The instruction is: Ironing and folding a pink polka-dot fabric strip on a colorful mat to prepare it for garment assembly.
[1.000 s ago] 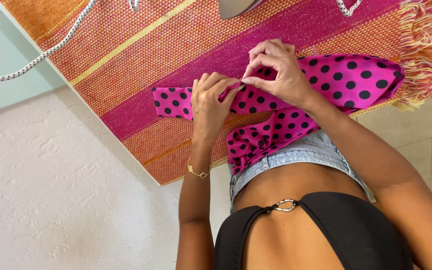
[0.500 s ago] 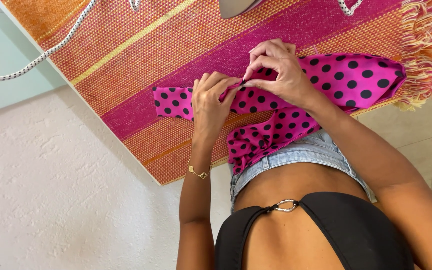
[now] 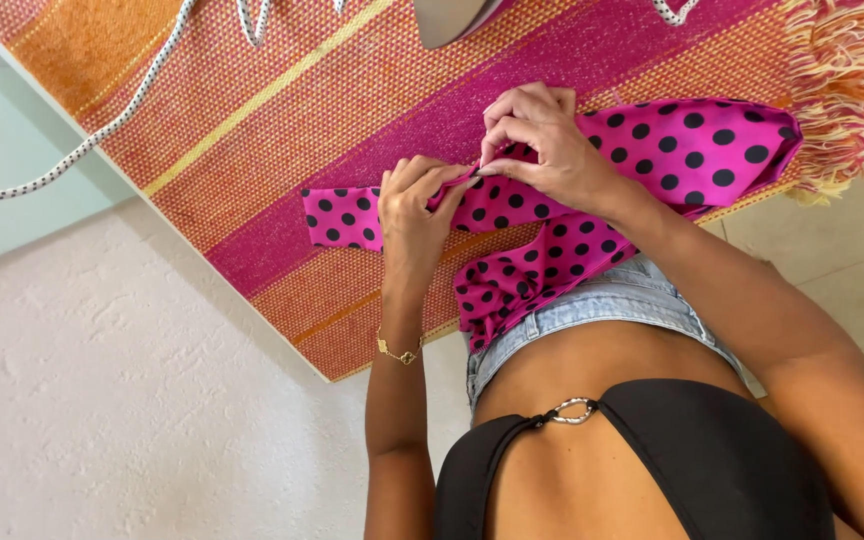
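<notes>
A bright pink cloth with black polka dots (image 3: pixel 687 150) lies on a striped orange, pink and yellow woven cover (image 3: pixel 252 120). Part of the cloth hangs over the near edge against my waist. My left hand (image 3: pixel 414 205) pinches the cloth near its narrow left end. My right hand (image 3: pixel 542 145) pinches a fold of the same cloth just beside it, fingertips almost touching the left hand's. A gold bracelet sits on my left wrist.
The base of a grey iron (image 3: pixel 457 18) rests at the top of the cover, with its white dotted cord (image 3: pixel 102 135) trailing left. An orange fringe (image 3: pixel 837 100) hangs at the cover's right end. A white textured wall (image 3: pixel 102 400) and beige floor tiles (image 3: pixel 852 250) lie below.
Both hands stay pinched on the cloth, with only small finger shifts at the fold.
</notes>
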